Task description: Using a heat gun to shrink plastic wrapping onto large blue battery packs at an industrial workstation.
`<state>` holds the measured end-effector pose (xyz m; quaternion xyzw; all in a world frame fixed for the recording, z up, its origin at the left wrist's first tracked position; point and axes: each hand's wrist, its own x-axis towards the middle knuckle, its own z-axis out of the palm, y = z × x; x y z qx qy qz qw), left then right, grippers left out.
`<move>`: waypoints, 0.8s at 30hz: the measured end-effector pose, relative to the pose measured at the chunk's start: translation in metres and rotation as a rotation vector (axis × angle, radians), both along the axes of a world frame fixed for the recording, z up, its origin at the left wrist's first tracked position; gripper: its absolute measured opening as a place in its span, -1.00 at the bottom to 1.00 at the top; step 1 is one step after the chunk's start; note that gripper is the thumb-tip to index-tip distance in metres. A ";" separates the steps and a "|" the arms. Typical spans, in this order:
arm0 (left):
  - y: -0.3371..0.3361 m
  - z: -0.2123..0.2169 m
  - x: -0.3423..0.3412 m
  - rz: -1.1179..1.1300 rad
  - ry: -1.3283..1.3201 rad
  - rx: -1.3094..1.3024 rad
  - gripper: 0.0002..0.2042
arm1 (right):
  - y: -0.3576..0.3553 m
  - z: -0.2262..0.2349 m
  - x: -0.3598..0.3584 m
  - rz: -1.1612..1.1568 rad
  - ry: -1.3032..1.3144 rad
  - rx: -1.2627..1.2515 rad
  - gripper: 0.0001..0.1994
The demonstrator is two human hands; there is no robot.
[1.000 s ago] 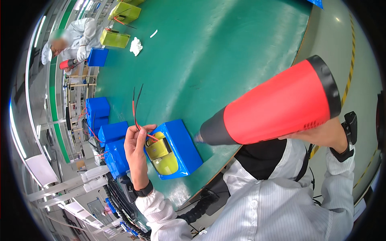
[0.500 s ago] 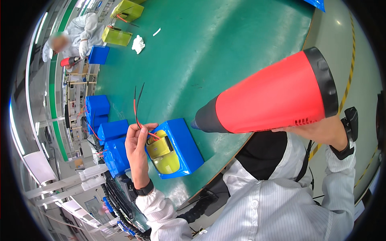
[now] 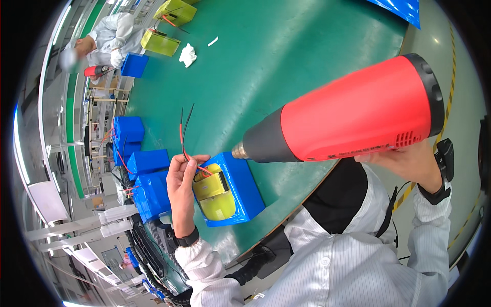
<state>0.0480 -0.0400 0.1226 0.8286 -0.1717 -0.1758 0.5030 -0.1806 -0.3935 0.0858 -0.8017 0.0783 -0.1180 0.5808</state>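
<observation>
A red and black heat gun [image 3: 353, 112] is gripped in my right hand [image 3: 404, 162], its handle mostly hidden behind the body. Its metal nozzle points left and sits just above the far edge of a battery pack [image 3: 244, 192], apart from it or touching, I cannot tell. Blue film wraps the pack, with an opening on one face that shows a yellow-green inside [image 3: 219, 205]. My left hand [image 3: 181, 187], at the pack's left side, pinches the red and black wires [image 3: 185, 139] that come out of this opening; their free ends stick up.
Several blue packs [image 3: 153, 194] with wires stand along the green table's [image 3: 255, 61] left edge. At the far left are yellow-green packs [image 3: 160, 43], crumpled white material [image 3: 187, 55], and a co-worker [image 3: 115, 38] with another heat gun [image 3: 97, 71]. Blue film [image 3: 399, 7] lies at the far right corner.
The heat gun has tilted, and its metal nozzle now shows clearly, closer to the pack's far edge. My left hand still pinches the wires. The whole view has shifted slightly.
</observation>
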 end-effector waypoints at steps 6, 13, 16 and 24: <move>-0.002 -0.001 0.000 -0.019 0.001 -0.010 -0.88 | 0.001 0.004 0.001 0.013 -0.088 -0.108 -0.69; 0.002 -0.001 0.002 0.000 0.018 -0.010 -0.88 | -0.001 -0.003 -0.006 -0.027 -0.109 -0.247 -0.69; 0.001 0.001 0.001 0.012 0.012 0.016 -0.89 | -0.003 0.000 -0.005 0.036 0.059 -0.050 -0.69; 0.010 -0.008 0.005 -0.019 -0.104 0.123 -0.88 | 0.000 -0.006 -0.028 -0.095 -0.083 -0.058 -0.74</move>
